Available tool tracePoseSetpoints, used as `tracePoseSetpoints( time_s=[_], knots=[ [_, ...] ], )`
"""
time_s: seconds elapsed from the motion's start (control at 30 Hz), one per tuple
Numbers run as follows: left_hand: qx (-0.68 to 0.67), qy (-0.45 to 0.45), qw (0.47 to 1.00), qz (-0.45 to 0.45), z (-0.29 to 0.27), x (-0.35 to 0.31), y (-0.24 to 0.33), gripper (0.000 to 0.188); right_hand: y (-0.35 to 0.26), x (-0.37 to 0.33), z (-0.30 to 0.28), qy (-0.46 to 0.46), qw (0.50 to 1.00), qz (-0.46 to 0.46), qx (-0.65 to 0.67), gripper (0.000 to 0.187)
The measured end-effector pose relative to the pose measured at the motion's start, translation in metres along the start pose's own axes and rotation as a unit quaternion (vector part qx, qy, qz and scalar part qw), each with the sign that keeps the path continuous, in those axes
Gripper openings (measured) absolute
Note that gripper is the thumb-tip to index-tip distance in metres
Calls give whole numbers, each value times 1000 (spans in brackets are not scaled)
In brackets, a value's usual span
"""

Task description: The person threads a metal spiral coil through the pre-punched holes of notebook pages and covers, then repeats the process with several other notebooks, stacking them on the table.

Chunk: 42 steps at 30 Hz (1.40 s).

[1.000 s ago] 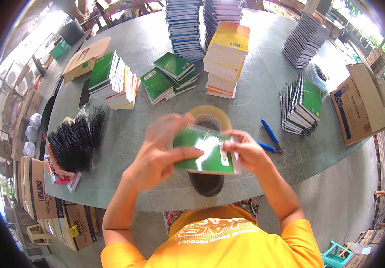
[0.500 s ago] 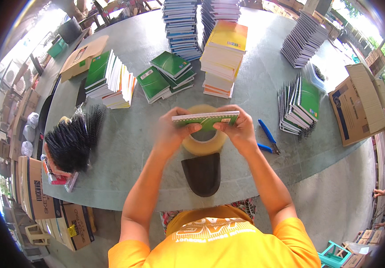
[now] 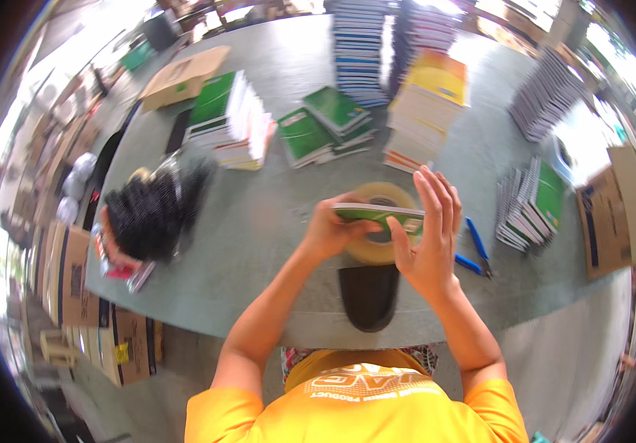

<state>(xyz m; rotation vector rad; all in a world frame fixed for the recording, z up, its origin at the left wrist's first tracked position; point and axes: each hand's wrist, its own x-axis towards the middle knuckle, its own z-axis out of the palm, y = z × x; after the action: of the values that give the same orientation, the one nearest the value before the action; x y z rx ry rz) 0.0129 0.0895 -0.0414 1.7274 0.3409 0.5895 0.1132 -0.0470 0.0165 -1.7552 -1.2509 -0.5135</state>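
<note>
A green-covered notebook [image 3: 388, 217] is held up near the table's front, its page edge facing away from me. My left hand [image 3: 335, 229] grips its left end, thumb on the cover. My right hand [image 3: 431, 240] is at the other end with fingers stretched upward and apart; its thumb is by the cover, and whether it touches cannot be told. Under the notebook lies a large yellowish tape roll [image 3: 368, 255], partly hidden. Closer to me is a dark rounded pad [image 3: 369, 299]. Blue-handled pliers [image 3: 475, 240] lie just right of my right hand.
Green notebooks [image 3: 304, 138] lie beyond my hands, between a leaning stack [image 3: 233, 122] and a yellow-topped stack [image 3: 428, 103]. Tall stacks [image 3: 360, 55] stand behind. Black binding coils [image 3: 155, 214] are at left. Spiral-bound notebooks [image 3: 532, 199] and an open carton [image 3: 613, 210] are at right.
My right hand has loosened from the notebook's right end and its fingers have straightened upward. The left hand still holds the notebook. The whole view has shifted, so the table appears farther right.
</note>
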Motion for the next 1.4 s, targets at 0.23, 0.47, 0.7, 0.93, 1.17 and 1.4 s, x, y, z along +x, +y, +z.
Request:
tracePoseSetpoints(
  time_s=[0.23,0.47,0.7,0.93,1.17,1.4],
  knots=[
    [219,-53,967,122,-55,-9,5,29,-1,0,7,-182,978,-50,-83,15],
    [653,319,679,-101,-209,-79,-68,18,-10,-2,11,-169,979,-63,-91,14],
    [670,298,668,-127,-205,-57,-56,23,-6,5,10,-169,973,-67,-145,13],
    [609,300,708,-193,-209,-51,-51,25,-5,-1,11,-175,975,-69,-121,13],
    [687,168,662,-247,-214,-49,-51,29,0,1,9,-167,978,-67,-103,12],
    [604,200,721,-274,-219,-59,-43,36,5,12,11,-184,976,-75,-86,13]
  ],
)
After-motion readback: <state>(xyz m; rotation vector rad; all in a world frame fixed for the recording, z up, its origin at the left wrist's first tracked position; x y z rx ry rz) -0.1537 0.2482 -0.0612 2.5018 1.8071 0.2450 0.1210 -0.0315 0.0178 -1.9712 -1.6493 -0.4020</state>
